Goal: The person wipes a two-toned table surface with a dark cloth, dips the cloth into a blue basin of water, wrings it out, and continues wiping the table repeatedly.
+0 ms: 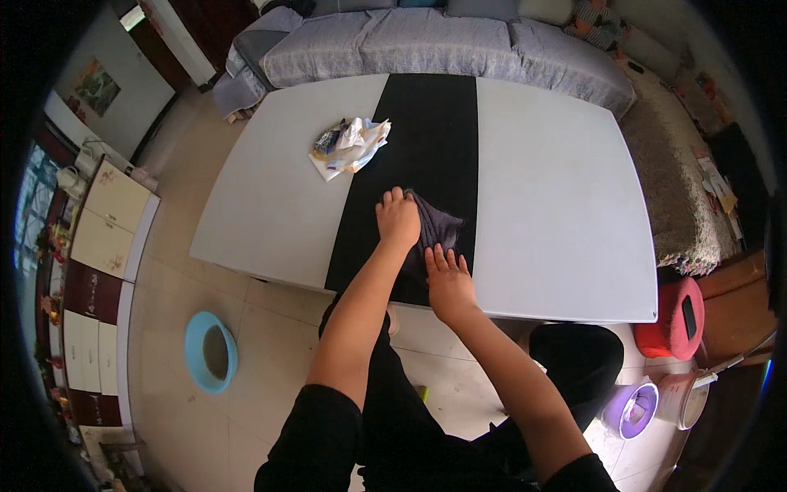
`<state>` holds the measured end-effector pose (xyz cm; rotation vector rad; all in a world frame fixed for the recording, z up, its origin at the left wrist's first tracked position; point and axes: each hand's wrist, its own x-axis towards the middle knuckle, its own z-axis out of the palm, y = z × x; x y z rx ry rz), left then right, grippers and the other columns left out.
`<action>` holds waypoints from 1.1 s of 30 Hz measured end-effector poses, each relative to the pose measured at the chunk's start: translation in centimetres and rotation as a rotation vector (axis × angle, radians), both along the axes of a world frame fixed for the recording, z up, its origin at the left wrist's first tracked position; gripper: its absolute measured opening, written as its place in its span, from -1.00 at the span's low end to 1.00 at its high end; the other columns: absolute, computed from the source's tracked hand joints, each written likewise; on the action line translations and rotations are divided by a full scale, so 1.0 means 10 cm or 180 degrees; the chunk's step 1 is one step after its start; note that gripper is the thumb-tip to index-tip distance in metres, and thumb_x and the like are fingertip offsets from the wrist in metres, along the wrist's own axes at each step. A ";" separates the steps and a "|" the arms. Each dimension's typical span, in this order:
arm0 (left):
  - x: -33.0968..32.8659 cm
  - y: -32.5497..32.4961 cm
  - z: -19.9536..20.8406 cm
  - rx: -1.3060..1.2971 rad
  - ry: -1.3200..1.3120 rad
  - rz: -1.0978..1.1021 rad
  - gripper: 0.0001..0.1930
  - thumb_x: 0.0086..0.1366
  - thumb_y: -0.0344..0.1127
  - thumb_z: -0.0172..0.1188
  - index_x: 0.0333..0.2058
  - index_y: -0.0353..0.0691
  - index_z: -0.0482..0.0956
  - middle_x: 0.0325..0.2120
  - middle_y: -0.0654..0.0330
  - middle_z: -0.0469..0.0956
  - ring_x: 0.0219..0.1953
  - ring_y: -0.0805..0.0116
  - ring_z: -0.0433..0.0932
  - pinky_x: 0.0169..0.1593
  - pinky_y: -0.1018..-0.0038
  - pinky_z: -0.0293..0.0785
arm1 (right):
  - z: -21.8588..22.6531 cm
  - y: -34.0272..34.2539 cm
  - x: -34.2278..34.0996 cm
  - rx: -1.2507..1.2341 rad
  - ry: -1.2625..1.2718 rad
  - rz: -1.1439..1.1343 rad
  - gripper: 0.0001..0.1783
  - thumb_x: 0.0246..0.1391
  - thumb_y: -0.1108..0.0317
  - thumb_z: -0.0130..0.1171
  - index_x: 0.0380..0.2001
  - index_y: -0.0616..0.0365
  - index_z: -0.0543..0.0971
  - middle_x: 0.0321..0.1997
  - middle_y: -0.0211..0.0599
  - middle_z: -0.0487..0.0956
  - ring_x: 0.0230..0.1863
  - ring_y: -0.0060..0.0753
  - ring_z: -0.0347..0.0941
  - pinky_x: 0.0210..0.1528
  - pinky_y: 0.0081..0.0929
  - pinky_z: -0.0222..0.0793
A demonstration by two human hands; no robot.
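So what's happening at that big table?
A person leans over a white table with a black strip down its middle. Both hands press a dark grey cloth flat on that strip: the left hand on its upper left corner, the right hand on its near edge. A crumpled pile of wrappers lies farther back. A blue basin sits on the floor.

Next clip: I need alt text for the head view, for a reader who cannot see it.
Seen from above, a person's left hand and right hand press flat on a dark grey cloth lying on the black centre stripe of a white table. A crumpled heap of wrappers sits further up the table, a grey sofa beyond it, and a blue basin on the tiled floor.
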<state>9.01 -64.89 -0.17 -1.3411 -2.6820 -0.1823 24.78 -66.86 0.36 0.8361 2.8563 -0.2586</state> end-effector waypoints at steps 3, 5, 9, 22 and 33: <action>0.20 -0.37 0.00 0.0399 -0.0106 -0.0385 -0.69 0.17 -0.28 0.03 -0.12 -0.26 0.46 -0.20 0.10 0.34 -0.08 0.14 0.30 -0.05 0.30 0.26 | -0.05 0.05 0.12 -0.0046 0.0009 0.0019 -0.43 0.13 0.35 -0.22 0.23 0.07 0.01 0.33 -0.21 -0.02 0.33 -0.23 -0.08 0.31 -0.20 -0.27; 0.31 -0.77 0.02 0.0430 -0.0079 -0.0689 -0.65 0.16 -0.28 0.04 -0.09 -0.30 0.44 -0.21 0.07 0.33 -0.11 0.13 0.30 -0.07 0.31 0.27 | -0.12 0.00 0.26 -0.0059 0.0166 0.0165 -0.37 0.07 0.40 -0.24 0.25 0.07 -0.01 0.33 -0.19 -0.03 0.35 -0.23 -0.14 0.32 -0.14 -0.38; 0.55 -1.43 0.02 0.0010 -0.0501 -0.0806 -0.61 0.20 -0.30 0.01 -0.02 -0.37 0.36 -0.05 -0.01 0.27 0.03 0.05 0.25 0.06 0.29 0.22 | -0.15 -0.15 0.55 0.0060 0.0428 0.0377 -0.37 0.02 0.43 -0.18 0.22 0.07 0.05 0.32 -0.18 0.01 0.33 -0.23 -0.09 0.31 -0.11 -0.34; 0.11 -0.35 -0.16 0.0088 -0.0550 -0.0977 -0.56 0.21 -0.27 -0.09 0.05 -0.32 0.27 0.16 0.02 0.12 0.22 0.05 0.04 0.22 0.18 -0.02 | -0.15 0.17 0.26 0.0035 0.0921 -0.0328 -0.41 -0.05 0.50 -0.13 0.15 -0.01 0.23 0.27 -0.43 0.16 0.30 -0.49 0.00 0.30 -0.01 -0.35; 1.67 -0.12 -0.17 0.0288 -0.1017 -0.2350 -0.56 0.26 -0.20 -0.10 0.01 -0.39 0.29 0.15 -0.03 0.13 0.24 0.10 0.01 0.24 0.21 -0.08 | -0.30 0.63 1.72 0.0624 0.0892 -0.1040 -0.46 -0.05 0.51 -0.19 0.09 0.04 0.31 0.24 -0.40 0.22 0.28 -0.45 0.05 0.30 0.03 -0.39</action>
